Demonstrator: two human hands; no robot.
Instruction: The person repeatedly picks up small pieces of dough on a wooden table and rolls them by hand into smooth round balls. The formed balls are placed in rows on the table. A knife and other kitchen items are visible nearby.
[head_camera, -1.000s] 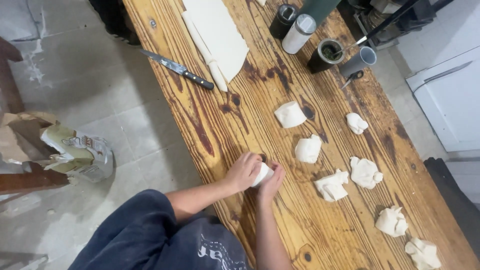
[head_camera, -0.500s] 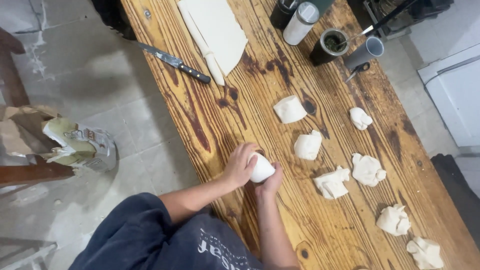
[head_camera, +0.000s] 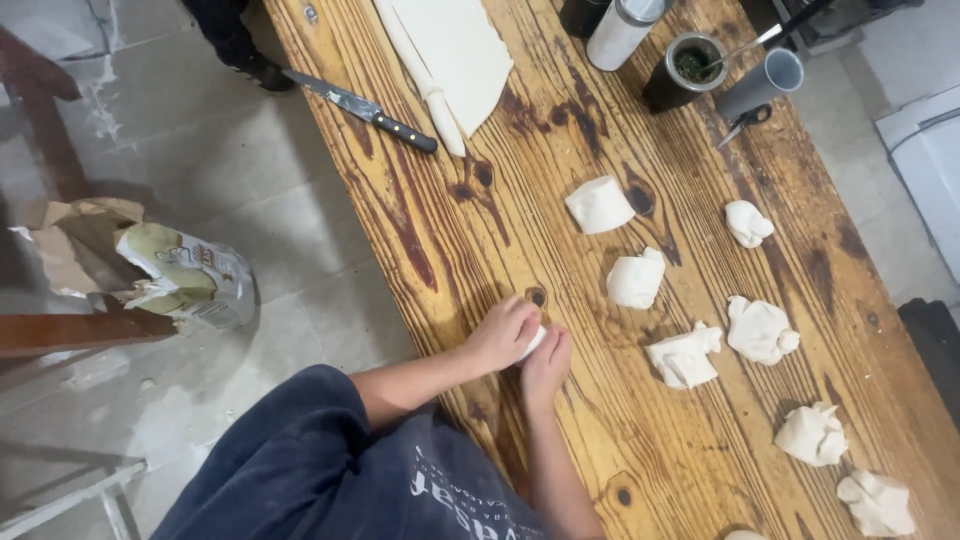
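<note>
Both my hands are cupped together around one small white dough piece near the left edge of the long wooden table. My left hand covers it from the left and top; my right hand presses against it from the right. Only a sliver of the dough shows between my fingers. Several other folded dough pieces lie to the right, the nearest ones being a dough piece and another dough piece.
A flat rolled dough sheet lies at the far end, with a black-handled knife beside it. Dark cups, a white cylinder and scissors stand at the far right. A paper sack sits on the floor to the left.
My hands have closed more tightly over the dough piece, so less of it shows than before. The other pieces have stayed where they were.
</note>
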